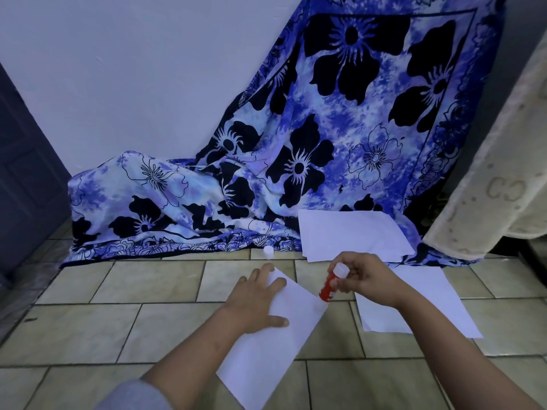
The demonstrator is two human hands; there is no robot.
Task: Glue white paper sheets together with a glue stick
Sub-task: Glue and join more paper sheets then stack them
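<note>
In the head view, a white sheet (pixel 275 347) is seen lying slantwise on the tiled floor (pixel 88 327), with its long side running from the near middle up toward the far left. The left hand (pixel 256 300) is laid flat on the far part of this sheet. Its fingers (pixel 278 282) are straight and spread wide, the thumb (pixel 279 321) is pressed on the paper, and the outer fingers reach past the sheet's far corner.

A red glue stick (pixel 328 287) is held by the right hand (pixel 365 276). The fingers (pixel 344 287) are curled round its upper part, just below the white end. The stick is tilted, its white end up and toward the right, and its lower end is set against the sheet's right edge, well apart from the left fingers.

A small white cap (pixel 268 251) is seen standing on the floor beyond the left hand, just before the hem of a blue flowered cloth (pixel 340 128). A stack (pixel 352 235) of white paper rests on that cloth, beyond the right hand. A second sheet (pixel 420 303) lies on the floor, partly hidden under the right forearm.

The cloth is draped down a pale wall (pixel 133 69). A cream blanket (pixel 497 179) hangs at the right and a dark door (pixel 23 173) stands at the left.
</note>
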